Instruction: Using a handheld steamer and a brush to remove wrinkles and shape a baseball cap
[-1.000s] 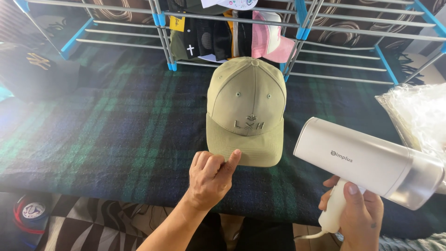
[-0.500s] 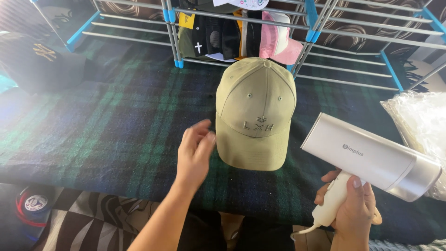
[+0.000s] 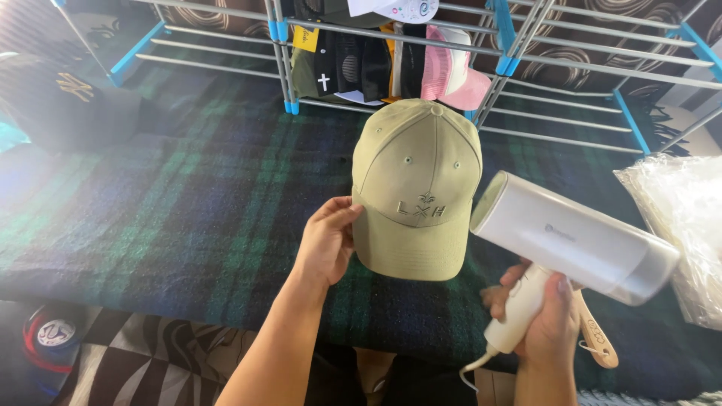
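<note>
An olive green cap (image 3: 415,184) lies on the dark green and blue plaid cloth (image 3: 188,210), brim toward me. My left hand (image 3: 327,239) touches the cap's left side near the brim, thumb and fingers on its edge. My right hand (image 3: 543,312) grips the handle of a white handheld steamer (image 3: 575,237), whose head points left toward the cap's right side and hovers just beside it. A white cord hangs from the handle's base.
A metal rack with blue joints (image 3: 496,45) stands behind, holding several caps, one of them pink (image 3: 451,71). A black cap (image 3: 64,94) lies at far left. Crinkled clear plastic bags (image 3: 681,225) sit at right. A wooden tool (image 3: 594,334) lies under my right hand.
My left hand moved from the brim's front edge round to the cap's left side and took hold of it. The steamer came closer to the cap.
</note>
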